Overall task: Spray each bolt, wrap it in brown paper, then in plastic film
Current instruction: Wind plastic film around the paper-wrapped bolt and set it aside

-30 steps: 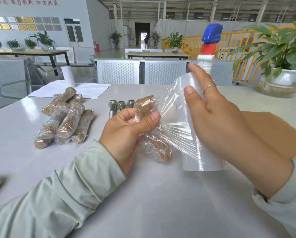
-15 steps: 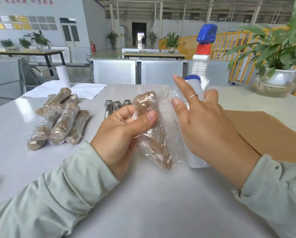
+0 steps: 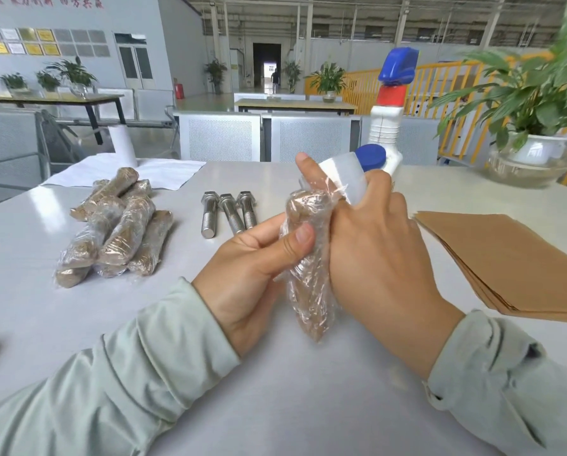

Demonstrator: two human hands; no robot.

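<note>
Site: industrial hall, packing station | roof: exposed steel trusses (image 3: 357, 14) | wall: framed certificates (image 3: 19, 42) | yellow safety railing (image 3: 453, 93) | perforated metal benches (image 3: 242, 136) | potted plants (image 3: 328, 77) | white worktable (image 3: 275, 406): loose steel bolts (image 3: 228, 213), stacked brown paper sheets (image 3: 512, 258)

Bright, even daylight fills the hall, and the far doorway (image 3: 266, 65) glows overexposed. The glossy white worktop (image 3: 308, 406) carries broad pale sheen, strongest at its left side, with only soft, faint shadows under the hands and beside the wrapped bolts (image 3: 117, 228). The plastic film (image 3: 308, 258) glints with small highlights. The wide lens bends lines near the edges. The plant (image 3: 535, 83) at the right edge smears with blur, while the centre stays fairly sharp.
</note>
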